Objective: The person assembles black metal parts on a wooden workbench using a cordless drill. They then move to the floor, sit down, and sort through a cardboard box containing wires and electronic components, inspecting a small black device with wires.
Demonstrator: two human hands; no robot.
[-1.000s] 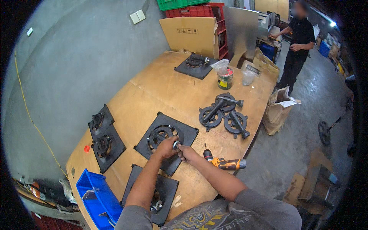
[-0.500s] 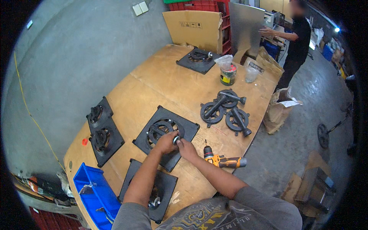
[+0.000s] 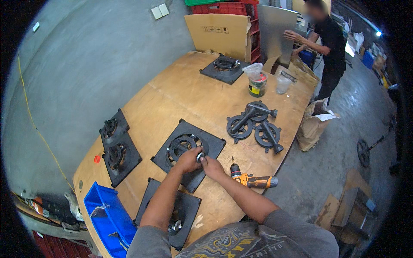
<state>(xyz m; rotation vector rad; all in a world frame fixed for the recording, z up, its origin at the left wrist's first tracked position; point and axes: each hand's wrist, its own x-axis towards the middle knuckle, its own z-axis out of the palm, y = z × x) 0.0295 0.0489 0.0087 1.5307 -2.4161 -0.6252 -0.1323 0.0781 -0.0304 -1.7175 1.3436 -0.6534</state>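
In front of me lies a black square gas stove plate with a round burner in its centre. My left hand is closed at the burner's near side, fingers curled round a small silver disc. From the right, my right hand pinches the same disc between thumb and fingers. My fingers hide the burner's pipe and how the disc sits on it. Beside my right forearm rests an orange and black cordless drill, its bit pointing away from me.
Loose black burners lie to the right. Other stove plates sit at the left, under my left forearm and at the back. A blue bin stands near left, a jar far right. Another person handles a metal sheet.
My hands stay together at the disc, with barely any shift. The other person has leaned in toward the metal sheet, and both their hands now show near it. The view has shifted slightly.
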